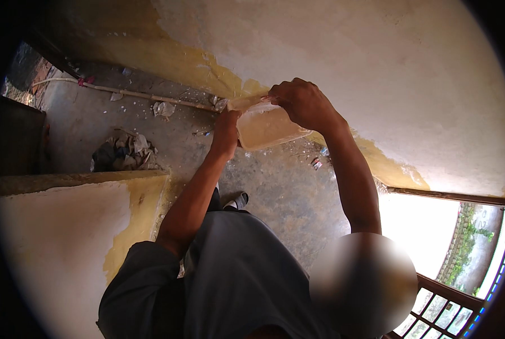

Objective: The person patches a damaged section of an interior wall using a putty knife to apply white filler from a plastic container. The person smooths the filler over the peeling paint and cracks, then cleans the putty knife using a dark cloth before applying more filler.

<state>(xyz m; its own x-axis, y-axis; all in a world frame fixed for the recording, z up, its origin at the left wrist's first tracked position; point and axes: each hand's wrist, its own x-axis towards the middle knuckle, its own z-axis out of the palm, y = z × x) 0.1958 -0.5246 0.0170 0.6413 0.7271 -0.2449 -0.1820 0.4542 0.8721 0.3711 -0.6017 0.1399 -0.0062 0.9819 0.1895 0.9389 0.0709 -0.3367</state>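
A translucent, pale plastic tub is held out in front of me, tilted, close to the wall. My left hand is closed on its left end. Above the tub's far right side is my right hand, its fingers bent and pinched together near the rim. A whitish bit shows at those fingertips, too small to name. I cannot tell whether the right fingers grip the rim or something else. Whitish residue marks the tub's inside near the right fingers.
The wall ahead has pale plaster over yellow paint. A long pole lies along its foot. Crumpled cloth or sacking and scraps litter the concrete floor. A low wall stands left, a bright doorway right.
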